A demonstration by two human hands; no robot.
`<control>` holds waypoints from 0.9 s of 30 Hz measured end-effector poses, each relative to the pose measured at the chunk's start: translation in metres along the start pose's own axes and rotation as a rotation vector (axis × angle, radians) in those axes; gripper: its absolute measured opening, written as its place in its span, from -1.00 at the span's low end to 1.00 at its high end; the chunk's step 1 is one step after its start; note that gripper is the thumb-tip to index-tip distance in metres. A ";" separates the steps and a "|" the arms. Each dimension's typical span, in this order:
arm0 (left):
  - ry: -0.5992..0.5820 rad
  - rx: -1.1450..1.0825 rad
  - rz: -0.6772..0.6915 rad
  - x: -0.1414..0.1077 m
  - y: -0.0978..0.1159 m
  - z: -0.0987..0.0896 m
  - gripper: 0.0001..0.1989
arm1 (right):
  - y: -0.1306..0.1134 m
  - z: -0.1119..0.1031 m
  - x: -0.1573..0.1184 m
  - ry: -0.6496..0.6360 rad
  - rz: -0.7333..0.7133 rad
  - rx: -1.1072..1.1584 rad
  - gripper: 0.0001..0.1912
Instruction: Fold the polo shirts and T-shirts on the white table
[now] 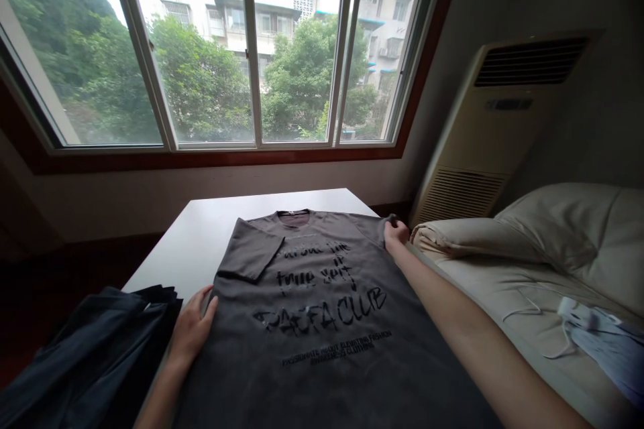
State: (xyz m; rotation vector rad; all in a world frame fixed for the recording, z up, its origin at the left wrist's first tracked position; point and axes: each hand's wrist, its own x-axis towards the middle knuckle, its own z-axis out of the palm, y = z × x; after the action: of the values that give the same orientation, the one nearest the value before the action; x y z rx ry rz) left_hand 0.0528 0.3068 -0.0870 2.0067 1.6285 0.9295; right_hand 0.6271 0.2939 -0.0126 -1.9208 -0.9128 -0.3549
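Note:
A dark grey T-shirt (pixel 327 308) lies face up on a white table (pixel 176 248), its collar toward the window. Black lettering covers the chest. Its left-hand sleeve is folded inward over the front. My right hand (pixel 397 233) is closed on the end of the other sleeve, at the table's right side. At the shirt's left edge rests my left hand (pixel 194 322), thumb and fingers apart and touching the fabric. The shirt's lower part runs out of view at the bottom.
A stack of dark folded clothes (pixel 111 335) is at the lower left. On the right stands a cream sofa (pixel 477 281), with a light-coloured cloth item with a white cord (pixel 588 322) on it. Behind are a standing air conditioner (pixel 483 127) and a wide window (pixel 251 67).

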 end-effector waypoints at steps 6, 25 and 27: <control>0.004 0.022 0.032 -0.001 -0.002 0.001 -0.44 | -0.006 0.032 -0.059 -0.489 -0.471 -0.067 -0.75; -0.001 0.098 0.067 -0.001 -0.001 0.001 -0.45 | 0.033 -0.011 -0.061 -0.482 -0.642 -0.348 -0.73; -0.006 0.090 0.068 -0.001 -0.002 0.002 -0.45 | 0.033 -0.014 -0.061 -0.467 -0.636 -0.359 -0.73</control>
State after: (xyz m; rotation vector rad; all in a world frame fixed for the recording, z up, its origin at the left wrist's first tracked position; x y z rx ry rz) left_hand 0.0529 0.3068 -0.0896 2.1348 1.6354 0.8880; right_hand 0.6114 0.2459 -0.0619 -2.0319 -1.8875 -0.4692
